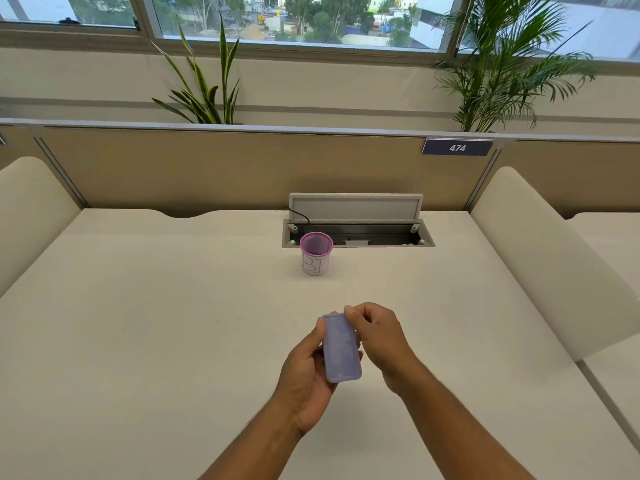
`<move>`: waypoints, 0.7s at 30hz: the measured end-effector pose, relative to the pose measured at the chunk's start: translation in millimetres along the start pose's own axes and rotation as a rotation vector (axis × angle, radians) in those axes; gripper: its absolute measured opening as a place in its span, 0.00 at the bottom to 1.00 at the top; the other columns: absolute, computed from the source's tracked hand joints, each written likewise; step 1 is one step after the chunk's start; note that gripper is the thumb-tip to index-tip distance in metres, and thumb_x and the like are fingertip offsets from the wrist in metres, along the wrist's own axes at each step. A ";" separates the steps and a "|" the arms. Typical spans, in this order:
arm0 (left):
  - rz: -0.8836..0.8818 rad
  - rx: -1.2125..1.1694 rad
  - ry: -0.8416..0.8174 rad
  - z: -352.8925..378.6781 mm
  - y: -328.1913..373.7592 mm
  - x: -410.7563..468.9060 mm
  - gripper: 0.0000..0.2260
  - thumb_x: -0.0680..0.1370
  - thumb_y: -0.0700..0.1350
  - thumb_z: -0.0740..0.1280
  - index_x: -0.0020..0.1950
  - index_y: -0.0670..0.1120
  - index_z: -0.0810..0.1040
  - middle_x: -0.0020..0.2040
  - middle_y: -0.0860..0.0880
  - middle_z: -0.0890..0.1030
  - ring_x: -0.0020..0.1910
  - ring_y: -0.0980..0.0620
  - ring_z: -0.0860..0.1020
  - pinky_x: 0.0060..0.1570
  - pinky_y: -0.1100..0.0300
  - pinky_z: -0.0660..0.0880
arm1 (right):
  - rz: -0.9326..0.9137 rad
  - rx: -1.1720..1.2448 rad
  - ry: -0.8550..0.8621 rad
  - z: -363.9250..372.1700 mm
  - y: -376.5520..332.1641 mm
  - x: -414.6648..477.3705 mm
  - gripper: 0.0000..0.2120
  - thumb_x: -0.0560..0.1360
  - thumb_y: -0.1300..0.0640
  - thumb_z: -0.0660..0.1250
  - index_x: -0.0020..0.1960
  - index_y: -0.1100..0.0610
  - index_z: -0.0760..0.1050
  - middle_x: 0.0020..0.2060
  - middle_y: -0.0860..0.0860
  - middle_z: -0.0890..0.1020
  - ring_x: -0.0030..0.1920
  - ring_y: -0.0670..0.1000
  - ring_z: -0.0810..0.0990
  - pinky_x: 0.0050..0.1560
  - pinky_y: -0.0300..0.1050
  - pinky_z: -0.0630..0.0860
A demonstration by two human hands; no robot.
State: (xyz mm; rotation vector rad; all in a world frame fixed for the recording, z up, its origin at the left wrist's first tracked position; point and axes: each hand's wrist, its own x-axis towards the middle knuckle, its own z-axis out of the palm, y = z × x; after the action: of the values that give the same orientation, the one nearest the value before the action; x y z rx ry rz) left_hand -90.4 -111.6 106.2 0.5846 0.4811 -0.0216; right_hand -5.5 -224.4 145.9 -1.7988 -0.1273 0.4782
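We find a flat purple slab (341,348) with rounded corners, most likely a soft phone cover, though we cannot tell its make. It is held in the air above the near middle of the pale desk (156,306), clear of the surface and tilted with its far end raised. The left hand (306,374) cradles it from beneath and from the left, thumb along the left edge and fingers curled round the underside. The right hand (379,336) pinches the far right corner between thumb and forefinger, its other fingers loosely folded. Both hands therefore have hold of the one item. Well apart from it, farther back on the desk, stands a pink-rimmed mesh cup (316,256), upright, with a hand-lettered paper label. It sits just in front of the cable hatch (358,233), whose lid is up. We cannot see whether the cup contains anything. In our judgement the work is at an early stage: the slab is picked up and under control, but it is not yet set down or delivered anywhere. If the cup is the destination, the carry and the release are both outstanding.
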 end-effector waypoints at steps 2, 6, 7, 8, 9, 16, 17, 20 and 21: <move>-0.005 0.002 -0.004 -1.1 0.9 -1.0 0.19 0.79 0.54 0.70 0.64 0.44 0.85 0.66 0.39 0.84 0.61 0.41 0.85 0.54 0.48 0.84 | -0.024 0.002 0.029 1.4 0.5 -1.8 0.13 0.81 0.50 0.68 0.41 0.56 0.78 0.33 0.45 0.81 0.33 0.46 0.78 0.30 0.36 0.77; -0.004 0.027 0.013 -3.2 2.7 -0.7 0.19 0.81 0.54 0.67 0.64 0.42 0.85 0.64 0.38 0.85 0.59 0.43 0.86 0.52 0.50 0.85 | -0.178 -0.251 0.166 4.5 1.6 -12.1 0.11 0.80 0.47 0.69 0.58 0.52 0.79 0.51 0.46 0.82 0.48 0.48 0.81 0.49 0.48 0.82; 0.002 0.034 0.027 -4.5 3.1 0.2 0.20 0.82 0.54 0.66 0.65 0.42 0.84 0.64 0.38 0.85 0.59 0.42 0.86 0.53 0.50 0.85 | -0.255 -0.353 0.197 4.7 2.4 -17.0 0.13 0.79 0.46 0.69 0.61 0.51 0.79 0.53 0.46 0.81 0.50 0.47 0.80 0.52 0.47 0.80; 0.012 0.041 0.038 -5.8 3.8 1.4 0.20 0.83 0.53 0.66 0.66 0.41 0.83 0.65 0.37 0.84 0.59 0.42 0.85 0.54 0.50 0.85 | -0.342 -0.437 0.213 5.3 2.6 -23.1 0.15 0.79 0.44 0.70 0.61 0.50 0.79 0.54 0.46 0.80 0.51 0.47 0.80 0.52 0.47 0.79; 0.023 0.056 0.047 -6.3 4.8 2.2 0.20 0.83 0.53 0.65 0.67 0.40 0.83 0.65 0.36 0.84 0.60 0.41 0.84 0.56 0.50 0.84 | -0.422 -0.510 0.213 6.8 3.2 -29.8 0.15 0.78 0.43 0.70 0.60 0.50 0.80 0.53 0.46 0.80 0.50 0.47 0.80 0.51 0.47 0.79; 0.086 0.178 0.108 -5.0 1.4 9.3 0.20 0.84 0.53 0.64 0.64 0.40 0.83 0.61 0.36 0.84 0.61 0.41 0.83 0.69 0.42 0.77 | -0.614 -1.023 0.232 21.7 15.9 -52.5 0.14 0.75 0.42 0.73 0.53 0.50 0.78 0.42 0.49 0.80 0.38 0.50 0.76 0.37 0.45 0.78; 0.088 0.180 0.104 -3.0 0.7 8.9 0.19 0.84 0.53 0.64 0.64 0.41 0.84 0.62 0.36 0.84 0.60 0.42 0.83 0.65 0.44 0.80 | -0.611 -1.044 0.235 20.8 16.4 -51.9 0.12 0.74 0.45 0.74 0.52 0.51 0.78 0.41 0.49 0.80 0.37 0.50 0.75 0.35 0.44 0.77; 0.085 0.117 0.079 0.4 1.7 8.9 0.18 0.85 0.52 0.62 0.61 0.41 0.86 0.64 0.35 0.84 0.58 0.44 0.85 0.54 0.52 0.84 | -0.617 -1.044 0.261 17.5 17.3 -50.6 0.13 0.74 0.54 0.76 0.56 0.52 0.77 0.39 0.48 0.79 0.35 0.49 0.74 0.31 0.41 0.75; 0.073 0.072 0.069 1.2 2.3 9.1 0.19 0.85 0.52 0.62 0.61 0.41 0.86 0.65 0.35 0.84 0.59 0.43 0.86 0.52 0.53 0.84 | -0.613 -1.013 0.269 15.7 17.2 -50.0 0.14 0.76 0.56 0.74 0.59 0.52 0.76 0.39 0.48 0.80 0.35 0.49 0.74 0.30 0.41 0.75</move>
State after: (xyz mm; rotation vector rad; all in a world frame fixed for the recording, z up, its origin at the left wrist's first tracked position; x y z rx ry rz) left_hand -81.4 -109.3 104.2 0.6749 0.5276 0.0511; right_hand -59.7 -231.7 139.1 -2.6175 -0.8183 -0.3557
